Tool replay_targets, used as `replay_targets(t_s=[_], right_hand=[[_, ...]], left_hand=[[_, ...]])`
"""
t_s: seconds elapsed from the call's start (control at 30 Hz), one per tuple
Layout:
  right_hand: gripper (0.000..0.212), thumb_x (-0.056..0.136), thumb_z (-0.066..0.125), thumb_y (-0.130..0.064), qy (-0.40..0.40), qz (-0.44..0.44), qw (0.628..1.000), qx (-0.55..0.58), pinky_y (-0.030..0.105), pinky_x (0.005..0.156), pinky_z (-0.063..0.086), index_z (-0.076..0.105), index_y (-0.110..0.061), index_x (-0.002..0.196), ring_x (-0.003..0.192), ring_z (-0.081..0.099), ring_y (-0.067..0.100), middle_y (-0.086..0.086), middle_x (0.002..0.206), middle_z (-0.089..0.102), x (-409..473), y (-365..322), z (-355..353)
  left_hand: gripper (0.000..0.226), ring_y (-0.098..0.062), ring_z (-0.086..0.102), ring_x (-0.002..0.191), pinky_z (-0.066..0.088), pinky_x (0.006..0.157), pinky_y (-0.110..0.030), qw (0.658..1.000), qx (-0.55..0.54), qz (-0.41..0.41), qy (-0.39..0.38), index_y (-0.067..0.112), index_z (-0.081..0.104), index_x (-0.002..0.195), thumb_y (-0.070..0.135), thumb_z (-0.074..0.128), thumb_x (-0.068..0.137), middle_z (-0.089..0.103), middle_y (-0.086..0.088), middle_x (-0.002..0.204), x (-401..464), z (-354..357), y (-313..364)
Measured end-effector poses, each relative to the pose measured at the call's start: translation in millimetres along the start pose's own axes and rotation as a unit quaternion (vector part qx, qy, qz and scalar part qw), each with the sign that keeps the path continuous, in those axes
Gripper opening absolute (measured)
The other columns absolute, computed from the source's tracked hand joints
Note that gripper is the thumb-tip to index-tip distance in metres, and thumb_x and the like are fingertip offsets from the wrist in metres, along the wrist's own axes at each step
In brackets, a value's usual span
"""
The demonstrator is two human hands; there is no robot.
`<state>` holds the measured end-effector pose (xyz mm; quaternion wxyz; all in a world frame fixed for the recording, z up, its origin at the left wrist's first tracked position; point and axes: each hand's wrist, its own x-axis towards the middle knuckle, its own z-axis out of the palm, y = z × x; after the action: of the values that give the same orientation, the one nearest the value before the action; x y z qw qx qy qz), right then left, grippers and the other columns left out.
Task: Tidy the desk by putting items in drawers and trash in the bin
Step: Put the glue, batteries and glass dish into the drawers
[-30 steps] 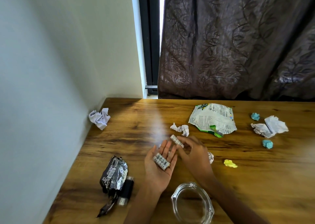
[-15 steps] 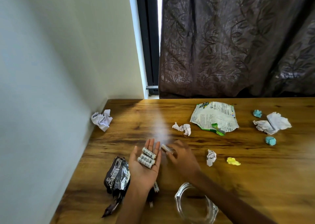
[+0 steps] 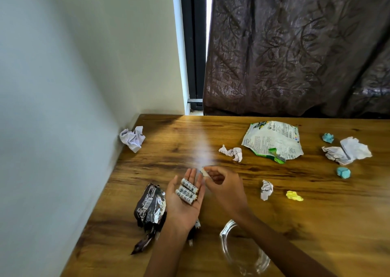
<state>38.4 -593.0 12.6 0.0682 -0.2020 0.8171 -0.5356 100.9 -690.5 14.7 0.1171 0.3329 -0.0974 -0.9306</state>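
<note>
Batteries [image 3: 187,190], three in number, are carried side by side on the upturned left hand [image 3: 184,200], whose fingers are held straight and relaxed above the desk [image 3: 316,224]. A fourth battery [image 3: 203,172] is pinched between thumb and fingertips of the right hand [image 3: 224,189], just beside the left fingertips. It is judged that this one is being added to the palm. It should be laid parallel to the others, and the palm kept level and slightly cupped so that nothing rolls off. Crumpled paper [image 3: 132,138], a snack bag [image 3: 272,142], a dark foil wrapper [image 3: 150,208] and a glass dish [image 3: 242,249] lie on the desk for later disposal.
</note>
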Motion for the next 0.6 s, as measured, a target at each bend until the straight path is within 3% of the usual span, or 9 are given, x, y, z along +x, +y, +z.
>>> replay_targets(t_s=[0.17,0.23,0.4,0.5,0.6], right_hand=[[0.022,0.083,0.068,-0.019,-0.035,-0.047,0.998,-0.037,0.01,0.072,0.049,0.069,-0.019,0.105,0.083,0.062,0.002,-0.006,0.095,0.066,-11,-5,4],[0.018,0.086,0.065,-0.018,-0.033,-0.038,0.998,-0.032,0.013,0.073,0.05,0.07,-0.02,0.103,0.084,0.061,0.002,-0.006,0.096,0.065,-13,-4,-1],[0.016,0.089,0.057,-0.012,-0.031,0.039,0.999,0.019,0.02,0.073,0.054,0.069,-0.023,0.087,0.082,0.063,0.0,-0.008,0.092,0.067,-25,-2,-31],[0.014,0.091,0.054,-0.014,-0.051,0.091,0.993,0.047,0.021,0.072,0.055,0.066,-0.022,0.09,0.082,0.065,0.002,-0.007,0.089,0.07,-40,1,-51],[0.013,0.094,0.052,-0.021,-0.098,0.134,0.986,0.027,0.015,0.069,0.051,0.06,-0.031,0.096,0.086,0.063,0.0,-0.011,0.095,0.066,-62,7,-68]], left_hand=[[0.039,-0.022,0.068,0.078,0.056,0.072,-0.029,0.998,0.056,-0.034,0.024,0.003,0.064,0.101,0.038,0.048,0.091,0.07,-0.013,0.087,-7,6,-12],[0.039,-0.022,0.068,0.076,0.057,0.067,-0.028,0.997,0.068,-0.043,0.021,0.003,0.063,0.101,0.037,0.048,0.092,0.07,-0.014,0.085,-13,8,-16],[0.041,-0.025,0.061,0.088,0.045,0.094,-0.036,0.994,0.065,-0.084,0.031,0.0,0.061,0.107,0.036,0.051,0.091,0.066,-0.016,0.094,-30,13,-34],[0.047,-0.028,0.059,0.096,0.041,0.101,-0.038,0.988,0.082,-0.124,0.042,-0.002,0.061,0.111,0.039,0.049,0.091,0.064,-0.018,0.101,-46,12,-48],[0.053,-0.032,0.057,0.11,0.04,0.104,-0.041,0.981,0.108,-0.15,0.06,-0.006,0.059,0.112,0.042,0.048,0.092,0.064,-0.023,0.112,-63,9,-58]])
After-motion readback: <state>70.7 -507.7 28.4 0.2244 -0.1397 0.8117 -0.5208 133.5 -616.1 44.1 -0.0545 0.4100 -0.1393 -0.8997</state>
